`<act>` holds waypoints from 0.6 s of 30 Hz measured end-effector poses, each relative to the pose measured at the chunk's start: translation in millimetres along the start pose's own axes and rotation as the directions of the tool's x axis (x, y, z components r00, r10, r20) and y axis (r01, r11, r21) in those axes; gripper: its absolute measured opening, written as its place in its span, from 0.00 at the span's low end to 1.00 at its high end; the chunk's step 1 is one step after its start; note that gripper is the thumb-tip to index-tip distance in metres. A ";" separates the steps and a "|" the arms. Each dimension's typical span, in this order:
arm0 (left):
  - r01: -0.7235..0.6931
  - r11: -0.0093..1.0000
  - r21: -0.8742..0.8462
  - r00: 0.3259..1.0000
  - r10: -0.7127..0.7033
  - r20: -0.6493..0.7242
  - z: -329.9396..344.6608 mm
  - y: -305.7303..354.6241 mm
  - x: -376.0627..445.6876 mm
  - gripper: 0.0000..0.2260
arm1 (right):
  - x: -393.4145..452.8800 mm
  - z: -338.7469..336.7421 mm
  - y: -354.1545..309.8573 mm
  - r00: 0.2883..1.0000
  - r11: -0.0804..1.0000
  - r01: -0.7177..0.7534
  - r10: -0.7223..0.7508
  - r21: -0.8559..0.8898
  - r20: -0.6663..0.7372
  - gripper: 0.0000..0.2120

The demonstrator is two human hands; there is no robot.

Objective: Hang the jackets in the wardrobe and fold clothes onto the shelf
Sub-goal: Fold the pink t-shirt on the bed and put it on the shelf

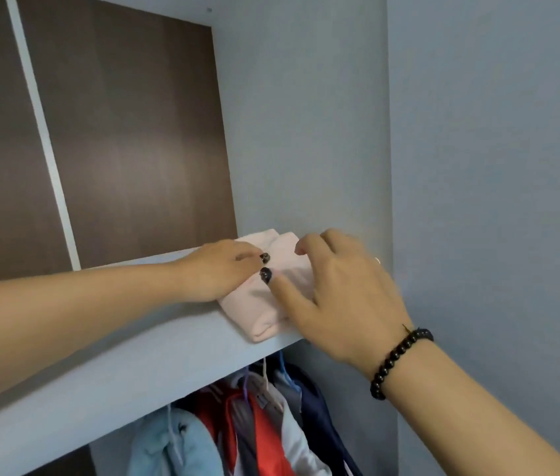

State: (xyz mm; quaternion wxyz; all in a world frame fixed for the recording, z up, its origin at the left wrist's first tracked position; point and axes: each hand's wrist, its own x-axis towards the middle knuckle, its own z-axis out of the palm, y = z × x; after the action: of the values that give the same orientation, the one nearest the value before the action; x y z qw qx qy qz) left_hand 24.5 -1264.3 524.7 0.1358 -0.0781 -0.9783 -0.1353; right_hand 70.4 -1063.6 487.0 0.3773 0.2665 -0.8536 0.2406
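Wardrobe interior: pale blue side wall (477, 166) at 3 o'clock, dark brown back panel (127, 139) at 10 o'clock, split by a white vertical strip (43, 132). Pale blue shelf (117, 365) running from 8 o'clock up toward centre. Folded pink garment (264, 304) lying on shelf at centre, close to the side wall, its near fold reaching the shelf's front edge. Left hand (216, 273) resting on the garment's left half, fingers extended and laid flat, dark-painted nails visible at the fingertips; nothing gripped. Right hand (340, 293) at 4 o'clock from the garment's middle, thumb lying on the fabric, fingers loosely arched above its right side; whether those fingertips touch the cloth cannot be told. Hands close together, thumb tips nearly meeting over the garment. Black beaded bracelet (400, 359) on right wrist. Below shelf, at 6 o'clock: hanging compartment holding a row of garments on hangers — light blue jacket (175, 444) leftmost, red garment (264, 438) next, white garment (297, 441), then navy garment (319, 407) nearest the wall. Rail hidden behind the shelf front.
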 end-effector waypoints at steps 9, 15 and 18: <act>-0.004 0.998 0.063 1.000 0.006 -0.022 27.0 0.3 -7.7 0.21 | 10.7 35.1 30.3 0.987 0.998 -0.053 0.048 0.033 0.156 0.23; -0.008 1.000 -0.024 1.000 0.007 -0.023 36.7 -7.9 17.8 0.16 | 24.4 44.4 50.5 0.967 0.995 -0.090 0.074 0.053 0.244 0.26; -0.001 1.000 -0.022 1.000 0.000 -0.026 36.9 -6.6 19.1 0.15 | 28.6 44.6 55.4 0.958 0.990 -0.116 0.091 0.075 0.271 0.28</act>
State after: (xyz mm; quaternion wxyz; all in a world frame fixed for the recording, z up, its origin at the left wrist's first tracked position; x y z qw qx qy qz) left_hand -3.9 -1257.8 494.4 0.1477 -0.0781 -0.9749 -0.1468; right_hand -4.2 -1057.6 470.7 0.2332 0.2682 -0.8977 0.2603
